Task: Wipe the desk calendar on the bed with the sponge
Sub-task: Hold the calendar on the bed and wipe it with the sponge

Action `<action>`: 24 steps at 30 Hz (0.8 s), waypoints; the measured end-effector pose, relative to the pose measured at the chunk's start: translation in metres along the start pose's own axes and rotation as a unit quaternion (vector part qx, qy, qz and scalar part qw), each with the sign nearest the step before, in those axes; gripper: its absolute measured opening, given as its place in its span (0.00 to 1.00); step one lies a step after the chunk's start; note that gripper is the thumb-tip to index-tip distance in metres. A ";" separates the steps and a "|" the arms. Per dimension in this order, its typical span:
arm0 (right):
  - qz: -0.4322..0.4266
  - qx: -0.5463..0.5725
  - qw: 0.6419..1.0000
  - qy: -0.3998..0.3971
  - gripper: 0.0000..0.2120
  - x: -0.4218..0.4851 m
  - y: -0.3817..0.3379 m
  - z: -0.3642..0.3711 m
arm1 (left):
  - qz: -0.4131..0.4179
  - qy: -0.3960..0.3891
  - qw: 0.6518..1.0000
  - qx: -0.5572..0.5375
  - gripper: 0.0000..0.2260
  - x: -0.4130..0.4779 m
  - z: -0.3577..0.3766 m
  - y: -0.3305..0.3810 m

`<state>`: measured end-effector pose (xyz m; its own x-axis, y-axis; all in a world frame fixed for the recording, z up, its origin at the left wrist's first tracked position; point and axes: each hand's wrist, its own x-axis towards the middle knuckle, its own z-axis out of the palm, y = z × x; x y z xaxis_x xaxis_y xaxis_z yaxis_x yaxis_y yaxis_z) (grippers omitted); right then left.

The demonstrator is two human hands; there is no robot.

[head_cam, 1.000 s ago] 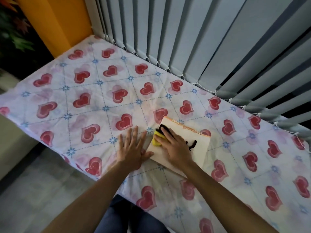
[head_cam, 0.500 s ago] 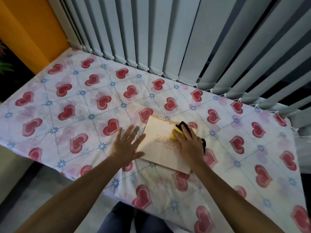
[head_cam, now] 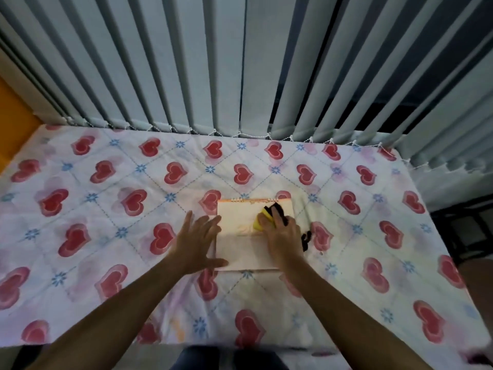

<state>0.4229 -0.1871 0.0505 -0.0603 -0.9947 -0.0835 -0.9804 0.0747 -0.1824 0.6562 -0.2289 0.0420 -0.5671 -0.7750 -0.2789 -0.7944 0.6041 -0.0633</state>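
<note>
A cream desk calendar [head_cam: 240, 249] with a spiral top edge lies flat on the bed [head_cam: 106, 209], which has a white sheet printed with red hearts. My right hand [head_cam: 281, 232] presses a yellow and black sponge [head_cam: 262, 220] onto the calendar's upper right part. My left hand [head_cam: 198, 243] lies flat with fingers spread on the sheet, its thumb and fingertips touching the calendar's left edge. A black strap or cloth piece [head_cam: 306, 239] shows to the right of my right hand.
Grey vertical blinds [head_cam: 240, 76] hang along the far edge of the bed. An orange wall [head_cam: 13, 124] is at the left. A dark piece of furniture [head_cam: 464, 231] stands past the bed's right edge. My legs [head_cam: 226, 359] are at the near edge.
The view has swung to face the bed squarely. My right hand with the sponge moved from the calendar's left part to its right part. My left hand stays at the left edge.
</note>
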 end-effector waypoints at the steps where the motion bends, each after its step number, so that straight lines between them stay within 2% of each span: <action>1: -0.028 0.012 1.000 -0.002 0.28 -0.004 -0.012 0.003 | 0.017 0.006 1.000 -0.013 0.43 0.000 0.000 -0.006; 3: -0.055 0.010 0.998 -0.014 0.29 -0.013 -0.029 0.009 | 0.064 0.016 0.997 -0.031 0.43 0.003 -0.002 -0.020; 5: -0.014 0.009 0.999 -0.037 0.28 -0.025 -0.028 0.011 | 0.101 0.026 0.994 -0.037 0.43 0.007 -0.005 -0.030; 8: 0.054 -0.061 0.997 -0.017 0.25 -0.039 -0.009 0.004 | 0.124 0.046 0.991 -0.031 0.45 0.017 -0.003 -0.034; 11: 0.144 -0.093 0.985 -0.006 0.24 -0.048 -0.010 -0.003 | 0.140 0.028 0.990 -0.011 0.49 0.025 0.003 -0.038; 14: 0.136 -0.045 0.990 0.005 0.25 -0.058 -0.053 0.006 | 0.152 0.006 0.988 -0.024 0.50 0.030 0.008 -0.043; 18: 0.105 0.042 0.993 -0.025 0.26 -0.075 -0.104 0.026 | 0.145 0.016 0.988 -0.048 0.45 0.031 0.013 -0.042; 20: 0.093 0.044 0.995 -0.015 0.26 -0.080 -0.092 0.022 | 0.143 0.018 0.988 -0.046 0.45 0.030 0.012 -0.042; 22: 0.086 -0.009 0.996 0.013 0.22 -0.088 -0.064 0.016 | 0.147 0.022 0.988 -0.042 0.47 0.030 0.009 -0.043; 24: 0.148 -0.037 0.988 0.014 0.19 -0.096 -0.034 0.006 | 0.151 0.025 0.987 -0.044 0.48 0.029 0.008 -0.043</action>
<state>0.4630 -0.0938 0.0589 -0.3512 -0.9315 -0.0943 -0.9298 0.3589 -0.0819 0.6760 -0.2758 0.0293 -0.7894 -0.5712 -0.2249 -0.6018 0.7923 0.1000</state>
